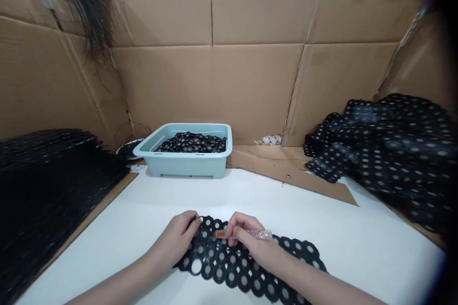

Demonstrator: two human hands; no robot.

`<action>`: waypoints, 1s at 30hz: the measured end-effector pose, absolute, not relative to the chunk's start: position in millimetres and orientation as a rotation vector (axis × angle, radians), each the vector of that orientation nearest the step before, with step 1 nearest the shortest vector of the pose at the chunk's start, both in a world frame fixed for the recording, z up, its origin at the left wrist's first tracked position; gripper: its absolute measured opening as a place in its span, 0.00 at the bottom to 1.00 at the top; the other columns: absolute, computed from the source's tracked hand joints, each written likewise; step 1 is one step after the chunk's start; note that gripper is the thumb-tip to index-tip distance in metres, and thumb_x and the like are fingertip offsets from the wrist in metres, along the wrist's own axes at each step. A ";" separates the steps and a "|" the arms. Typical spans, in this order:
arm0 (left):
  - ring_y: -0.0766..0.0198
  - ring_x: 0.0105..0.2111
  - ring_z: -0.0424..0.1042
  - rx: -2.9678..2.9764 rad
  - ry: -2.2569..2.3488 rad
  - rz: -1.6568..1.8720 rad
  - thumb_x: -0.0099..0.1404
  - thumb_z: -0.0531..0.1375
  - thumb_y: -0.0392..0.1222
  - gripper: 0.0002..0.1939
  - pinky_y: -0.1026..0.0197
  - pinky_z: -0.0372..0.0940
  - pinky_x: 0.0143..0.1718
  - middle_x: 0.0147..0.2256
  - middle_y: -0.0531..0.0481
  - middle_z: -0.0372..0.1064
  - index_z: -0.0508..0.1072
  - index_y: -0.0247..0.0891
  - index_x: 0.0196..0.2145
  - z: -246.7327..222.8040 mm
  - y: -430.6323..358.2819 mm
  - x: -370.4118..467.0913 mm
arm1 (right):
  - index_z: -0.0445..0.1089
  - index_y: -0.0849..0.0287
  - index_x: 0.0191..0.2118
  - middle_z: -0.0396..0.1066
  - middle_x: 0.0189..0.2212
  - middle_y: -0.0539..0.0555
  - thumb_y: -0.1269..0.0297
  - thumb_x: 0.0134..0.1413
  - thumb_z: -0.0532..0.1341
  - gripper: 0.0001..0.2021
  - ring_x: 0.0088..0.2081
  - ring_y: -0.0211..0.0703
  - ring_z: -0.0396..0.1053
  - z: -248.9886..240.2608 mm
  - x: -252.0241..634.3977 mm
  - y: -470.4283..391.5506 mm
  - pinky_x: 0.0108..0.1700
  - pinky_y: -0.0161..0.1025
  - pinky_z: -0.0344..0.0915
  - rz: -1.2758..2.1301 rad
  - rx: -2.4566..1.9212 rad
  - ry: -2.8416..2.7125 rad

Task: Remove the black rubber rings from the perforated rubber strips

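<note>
A strip of black lace-like material (232, 276), made of joined rings with pale centres, lies flat across the white table in front of me. My left hand (182, 233) pinches its upper left end between thumb and fingers. A thin dark strand shows at those fingertips. My right hand (250, 238) is closed around a slim pen-like tool (263, 234), orange-brown at the front and clear plastic at the back. Its front end points left, over the rings; the exact tip is too small to make out. One ring near the left end shows a bright white centre.
A pale blue basin (186, 164) holding similar black ringed pieces (193, 143) stands at the back. Black strands (53, 190) are heaped at left; a pile of ringed material (390, 147) sits at right. Cardboard walls (257, 90) enclose the table, with small white pieces (270, 140) near the back.
</note>
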State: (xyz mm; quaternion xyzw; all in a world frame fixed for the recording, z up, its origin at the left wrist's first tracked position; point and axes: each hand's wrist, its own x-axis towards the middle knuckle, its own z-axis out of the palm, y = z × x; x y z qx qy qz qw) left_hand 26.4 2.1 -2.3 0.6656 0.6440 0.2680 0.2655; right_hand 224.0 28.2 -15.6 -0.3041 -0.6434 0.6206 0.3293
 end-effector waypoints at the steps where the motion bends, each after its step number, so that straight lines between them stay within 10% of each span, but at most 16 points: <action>1: 0.61 0.29 0.63 1.801 1.747 0.717 0.61 0.44 0.46 0.15 0.62 0.54 0.32 0.25 0.52 0.64 0.63 0.38 0.24 -1.6 1.8 26.8 | 0.62 0.61 0.27 0.64 0.24 0.49 0.71 0.52 0.50 0.06 0.29 0.35 0.63 -15.8 223.9 27.6 0.36 0.34 0.58 1.613 -0.807 -1.701; 18: 0.54 0.37 0.65 1.334 1.478 0.774 0.48 0.56 0.35 0.12 0.58 0.57 0.38 0.33 0.46 0.68 0.67 0.33 0.33 5.1 -17.0 43.6 | 0.58 0.57 0.32 0.61 0.29 0.50 0.74 0.52 0.46 0.07 0.31 0.38 0.59 -22.8 214.9 11.0 0.32 0.35 0.55 1.054 -0.825 -2.138; 23: 0.55 0.36 0.67 1.218 1.444 0.837 0.48 0.56 0.34 0.12 0.57 0.59 0.38 0.32 0.47 0.68 0.66 0.32 0.33 4.4 -16.5 42.9 | 0.57 0.59 0.26 0.55 0.16 0.45 0.70 0.58 0.42 0.12 0.21 0.33 0.56 -19.0 222.5 17.1 0.39 0.38 0.60 1.285 -0.751 -1.623; 30: 0.59 0.33 0.65 1.309 1.211 0.942 0.49 0.57 0.33 0.08 0.61 0.59 0.35 0.29 0.48 0.67 0.67 0.33 0.31 -1.4 -22.9 47.2 | 0.60 0.60 0.39 0.63 0.35 0.57 0.70 0.54 0.52 0.06 0.36 0.42 0.62 -16.0 221.4 13.7 0.37 0.38 0.62 0.508 -0.499 -2.185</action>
